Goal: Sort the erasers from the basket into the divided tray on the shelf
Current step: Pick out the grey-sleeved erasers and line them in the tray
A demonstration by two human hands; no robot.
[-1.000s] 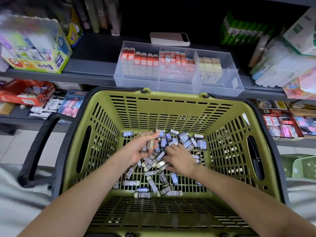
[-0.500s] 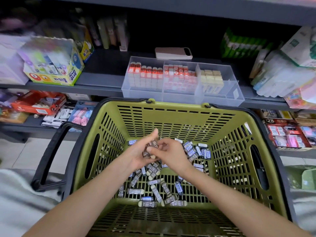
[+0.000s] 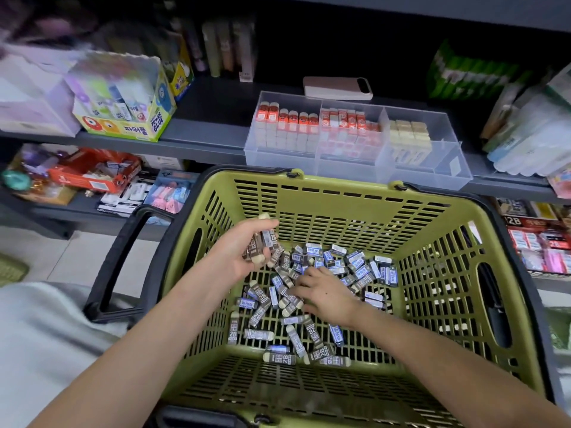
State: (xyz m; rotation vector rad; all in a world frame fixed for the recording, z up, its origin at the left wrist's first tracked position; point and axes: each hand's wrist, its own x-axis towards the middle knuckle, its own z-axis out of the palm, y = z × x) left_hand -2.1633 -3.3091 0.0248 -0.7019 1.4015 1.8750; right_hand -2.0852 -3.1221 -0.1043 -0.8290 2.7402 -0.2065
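Our left hand point(image 3: 244, 254) is up in the middle of the frame, over the left side of the green basket point(image 3: 340, 208). Its fingers are curled tight around a bunch of erasers point(image 3: 262, 245). They have dark wrappers, and one says 2B. A pale eraser tip pokes out above the fingers.

Our right hand point(image 3: 327, 296) is lower, just right of the middle. It lies palm down on the loose erasers point(image 3: 340, 267) at the bottom of the basket. Its fingers are bent and dip into the pile on the left. We cannot tell if they pinch one or only touch them.

The loose erasers cover the middle of the basket floor. Some have dark wrappers and some have blue ones. A few lie apart near the bottom of the pile.

The divided tray point(image 3: 355, 168) is clear plastic. It sits on the grey shelf point(image 3: 200, 140) at the top middle of the frame, just behind the far rim of the basket. Its left and middle parts hold rows of red-topped erasers point(image 3: 287, 118). The next part to the right holds pale erasers point(image 3: 408, 131).

A flat case point(image 3: 338, 88) lies on the shelf behind the tray. A glue box point(image 3: 123, 118) stands at the upper left. The black handle point(image 3: 123, 264) of the basket hangs down on the left.
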